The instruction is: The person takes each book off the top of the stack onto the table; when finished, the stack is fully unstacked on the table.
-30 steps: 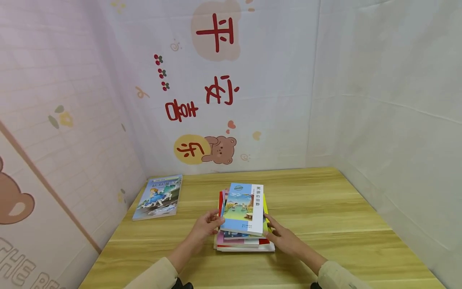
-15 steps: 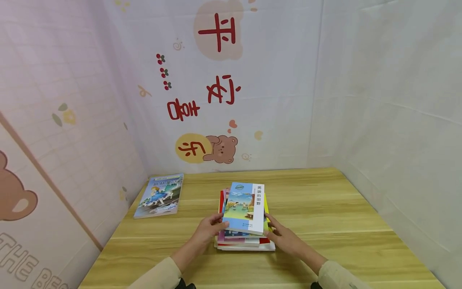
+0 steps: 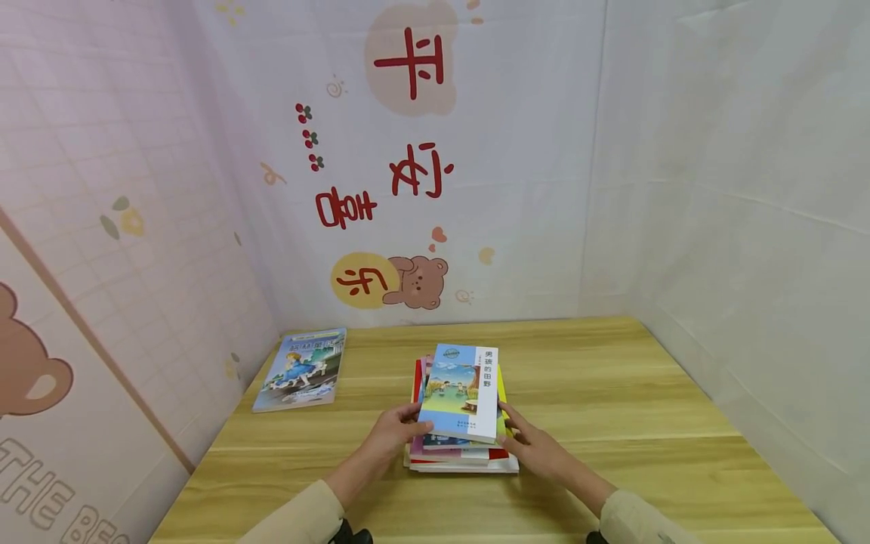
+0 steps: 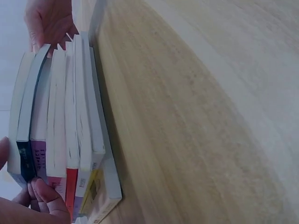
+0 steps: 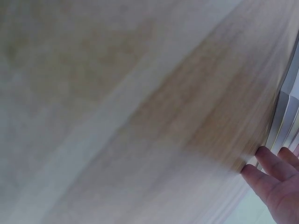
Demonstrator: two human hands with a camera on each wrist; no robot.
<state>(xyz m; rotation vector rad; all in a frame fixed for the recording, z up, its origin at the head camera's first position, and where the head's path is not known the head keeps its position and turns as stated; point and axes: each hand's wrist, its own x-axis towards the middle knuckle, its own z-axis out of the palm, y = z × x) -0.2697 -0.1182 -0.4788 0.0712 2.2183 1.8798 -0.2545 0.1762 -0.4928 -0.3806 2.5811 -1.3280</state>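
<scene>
Lying on the counter, 1 blue book is leftmost; next, the left hand, fingers curled, pinches the left edge of the top book on a central stack; the right hand, fingers parted, touches the stack's right side.

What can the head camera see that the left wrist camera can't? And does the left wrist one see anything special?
Only the head view shows the brown bear on the wall, the separate book lying over to the left, and the picture on the top book.

Only the left wrist view shows the dark blue spine and the lettering on the purple spine.

Both show the stack, the wooden table, the left hand and the right hand.
</scene>
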